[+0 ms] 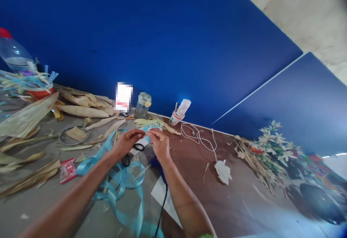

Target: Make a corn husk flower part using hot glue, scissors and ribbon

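My left hand point(128, 142) and my right hand point(159, 142) meet above the table, fingertips pinched together. A small piece of light blue ribbon point(148, 136) shows at the right fingers. What the left fingertips pinch is too small and hidden to make out. Below my hands lie scissors with black handles point(125, 160). Long light blue ribbon point(139, 202) curls loosely under and beside my left forearm. Partly behind my right wrist is a dark blue tool point(157, 164) with a black cord point(163, 205), resting near a white sheet point(159, 192).
Dried corn husks point(84, 111) and a red wrapper point(67, 171) lie at left. A glass jar point(143, 106) and a white cup point(176, 118) stand by the blue partition point(162, 42). White cable point(202, 136), crumpled tissue point(223, 172) and white flowers point(279, 140) are at right.
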The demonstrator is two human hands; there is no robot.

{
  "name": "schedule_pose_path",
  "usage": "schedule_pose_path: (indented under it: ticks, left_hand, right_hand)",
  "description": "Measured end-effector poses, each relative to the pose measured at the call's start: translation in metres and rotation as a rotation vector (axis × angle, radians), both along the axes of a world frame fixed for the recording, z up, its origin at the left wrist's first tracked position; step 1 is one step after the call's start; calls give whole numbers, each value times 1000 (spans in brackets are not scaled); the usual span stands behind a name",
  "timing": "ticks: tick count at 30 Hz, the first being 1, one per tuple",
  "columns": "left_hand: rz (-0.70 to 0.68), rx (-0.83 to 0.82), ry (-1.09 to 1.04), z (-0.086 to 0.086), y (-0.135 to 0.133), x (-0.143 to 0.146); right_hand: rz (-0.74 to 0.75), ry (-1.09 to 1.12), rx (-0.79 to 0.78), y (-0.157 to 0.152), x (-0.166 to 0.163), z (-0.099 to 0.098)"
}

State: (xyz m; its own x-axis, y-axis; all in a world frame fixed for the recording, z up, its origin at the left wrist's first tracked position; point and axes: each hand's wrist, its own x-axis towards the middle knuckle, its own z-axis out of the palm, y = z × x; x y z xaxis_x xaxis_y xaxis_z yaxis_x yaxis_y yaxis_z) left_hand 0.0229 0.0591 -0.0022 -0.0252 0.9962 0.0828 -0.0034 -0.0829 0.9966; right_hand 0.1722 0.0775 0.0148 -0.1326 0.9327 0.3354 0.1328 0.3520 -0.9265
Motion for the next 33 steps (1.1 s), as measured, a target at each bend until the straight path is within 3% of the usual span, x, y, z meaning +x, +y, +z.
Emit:
schedule_pose_path:
  ticks: [7,15,19,22,27,33]
  left_hand:
    - [-109,-88,-382,12,-19,-18]
    - [-51,-139,-735,13,-30,-29]
    - [-50,-176,-786,5,-34,-36]
    - [-77,-190,-784,1,-38,-37]
    - [-112,-199,-808,-1,-43,-34]
    - [-108,-196,-806,-4,-43,-33]
  right_hand:
    - [69,3,56,-21,-24,22]
    - [96,64,-70,-36,-41,26]
    - [56,249,-137,-36,-44,29]
    - [115,365,-254,-30,-43,29]
    - [221,369,-360,-25,-46,27]
    - [252,391,-380,-25,-49,25]
